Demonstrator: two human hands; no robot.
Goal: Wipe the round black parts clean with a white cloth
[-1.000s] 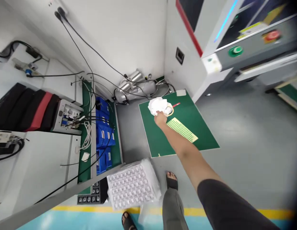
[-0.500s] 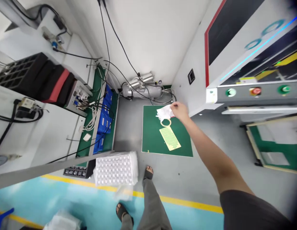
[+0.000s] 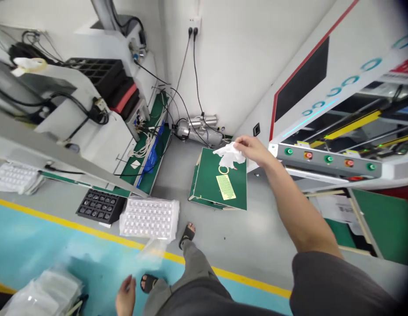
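Note:
My right hand (image 3: 251,148) is closed on a crumpled white cloth (image 3: 230,156), pinching its upper edge above a green-topped stand (image 3: 207,175). The cloth hangs down toward a pale yellow ring (image 3: 223,170), which looks like a tape roll. Nearer to me on that green top lies a pale yellow sheet of green dot stickers (image 3: 226,187). Low in the view, my left hand (image 3: 125,296) hangs beside my leg, its fingers loosely bent and apart with nothing in them.
Wrapped trays of clear parts (image 3: 150,218) and a black tray (image 3: 100,205) stand left of my feet. A machine with round buttons (image 3: 329,159) rises at the right. Behind the stand lies a silver tank (image 3: 200,134) with cables. A cluttered bench (image 3: 124,175) runs along the left.
My view has swung, showing more of both sides. My right hand still grips the cloth, which now hangs more spread out. My left hand has come into view at the bottom.

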